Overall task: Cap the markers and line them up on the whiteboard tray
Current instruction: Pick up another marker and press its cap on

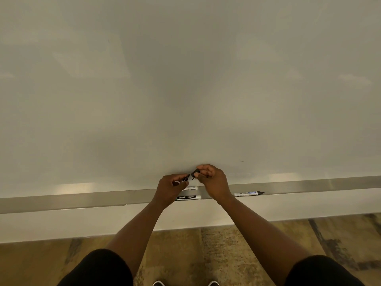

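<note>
My left hand [170,187] grips a marker [184,179] whose bare black tip points up and to the right. My right hand [211,178] pinches a black cap [195,173] just beyond that tip, a small gap between them. Both hands hover above the metal whiteboard tray [82,200]. On the tray lie a black-labelled "camlin" marker [188,197], a white marker [190,188] partly hidden behind my hands, and to the right a blue-labelled marker [248,193] with its black tip uncovered.
The large blank whiteboard [185,89] fills the view above the tray. Below it are a white wall strip [61,226] and a patterned brown carpet [226,254]. My shoes [185,283] show at the bottom edge.
</note>
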Tool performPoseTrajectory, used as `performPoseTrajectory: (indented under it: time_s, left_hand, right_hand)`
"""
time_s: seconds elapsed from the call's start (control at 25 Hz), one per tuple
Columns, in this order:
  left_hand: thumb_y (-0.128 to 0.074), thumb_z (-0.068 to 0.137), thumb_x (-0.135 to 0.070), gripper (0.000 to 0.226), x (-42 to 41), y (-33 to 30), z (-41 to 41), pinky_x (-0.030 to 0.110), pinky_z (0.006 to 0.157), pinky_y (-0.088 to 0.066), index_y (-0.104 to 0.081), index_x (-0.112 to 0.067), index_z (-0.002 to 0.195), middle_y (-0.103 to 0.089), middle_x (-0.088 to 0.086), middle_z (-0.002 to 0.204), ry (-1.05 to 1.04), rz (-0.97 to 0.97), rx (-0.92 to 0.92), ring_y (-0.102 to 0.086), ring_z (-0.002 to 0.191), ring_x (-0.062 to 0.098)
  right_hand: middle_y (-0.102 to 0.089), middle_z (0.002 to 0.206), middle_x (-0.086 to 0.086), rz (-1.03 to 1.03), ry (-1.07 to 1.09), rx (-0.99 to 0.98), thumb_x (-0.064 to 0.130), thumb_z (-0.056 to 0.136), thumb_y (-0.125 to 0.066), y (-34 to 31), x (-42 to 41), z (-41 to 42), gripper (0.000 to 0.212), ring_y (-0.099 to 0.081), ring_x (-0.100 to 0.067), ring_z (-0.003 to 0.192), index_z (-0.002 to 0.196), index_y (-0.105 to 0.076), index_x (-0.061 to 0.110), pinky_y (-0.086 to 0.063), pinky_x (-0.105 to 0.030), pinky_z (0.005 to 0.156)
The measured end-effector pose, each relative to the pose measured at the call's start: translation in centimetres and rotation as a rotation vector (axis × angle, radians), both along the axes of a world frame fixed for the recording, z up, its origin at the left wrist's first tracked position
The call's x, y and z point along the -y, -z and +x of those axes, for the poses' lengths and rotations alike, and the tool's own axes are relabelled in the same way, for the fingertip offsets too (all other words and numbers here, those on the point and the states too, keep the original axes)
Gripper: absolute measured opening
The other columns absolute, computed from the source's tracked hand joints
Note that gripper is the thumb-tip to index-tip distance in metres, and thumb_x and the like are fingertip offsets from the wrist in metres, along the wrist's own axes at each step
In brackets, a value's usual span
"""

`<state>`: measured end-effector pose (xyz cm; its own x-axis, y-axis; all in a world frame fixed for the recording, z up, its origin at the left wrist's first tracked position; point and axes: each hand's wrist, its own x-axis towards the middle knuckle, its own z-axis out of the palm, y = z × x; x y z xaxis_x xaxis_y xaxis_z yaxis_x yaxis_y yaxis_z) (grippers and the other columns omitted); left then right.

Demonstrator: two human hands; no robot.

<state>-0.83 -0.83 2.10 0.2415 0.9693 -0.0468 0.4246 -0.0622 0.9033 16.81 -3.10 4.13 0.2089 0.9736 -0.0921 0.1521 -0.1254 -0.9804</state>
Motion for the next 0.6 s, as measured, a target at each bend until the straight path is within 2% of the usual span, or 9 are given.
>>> performPoseTrajectory:
  time_s: [0.2, 0.36, 0.48, 0.6]
  left_hand:
    - [-0.069, 0.084, -0.025, 0.028, 0.2, -0.1, -0.2, 0.032, 0.077, -0.051, -0.069, -0.028, 0.112, -0.074, 0.001, 0.096, 0.068, 0.032, -0.068, -0.068, 0.085, 0.016]
    - [-0.070, 0.084, -0.024, 0.029, 0.1, -0.2, -0.2, 0.031, 0.074, -0.050, -0.069, -0.025, 0.112, -0.074, 0.002, 0.093, 0.064, 0.044, -0.066, -0.068, 0.083, 0.017]
    - [-0.071, 0.083, -0.022, 0.029, 0.0, -0.4, -0.2, 0.021, 0.073, -0.048, -0.070, -0.024, 0.111, -0.074, -0.001, 0.092, 0.065, 0.046, -0.054, -0.068, 0.082, 0.013]
    - [-0.077, 0.076, -0.019, 0.033, -0.1, -0.6, -0.1, 0.023, 0.077, -0.053, -0.071, -0.018, 0.109, -0.075, 0.003, 0.088, -0.006, -0.020, 0.001, -0.070, 0.080, 0.014]
  right_hand:
    - [-0.074, 0.094, -0.006, 0.037, 0.014, 0.049, 0.011, 0.081, -0.073, -0.4, 0.0, -0.9, 0.022, -0.069, -0.010, 0.088, 0.103, -0.068, 0.010, -0.053, -0.018, 0.081]
    - [-0.072, 0.090, 0.000, 0.060, 0.045, 0.124, 0.013, 0.081, -0.074, -0.3, 0.2, -1.2, 0.022, -0.066, 0.002, 0.083, 0.102, -0.069, 0.011, -0.050, -0.006, 0.075]
    - [-0.073, 0.091, -0.001, 0.043, 0.039, 0.149, 0.014, 0.081, -0.074, -0.1, 0.3, -1.5, 0.022, -0.068, -0.005, 0.085, 0.102, -0.069, 0.012, -0.052, -0.014, 0.078]
    - [-0.074, 0.092, -0.004, 0.006, 0.022, 0.155, 0.016, 0.082, -0.074, 0.1, 0.3, -1.9, 0.022, -0.069, -0.012, 0.086, 0.102, -0.069, 0.013, -0.052, -0.018, 0.078]
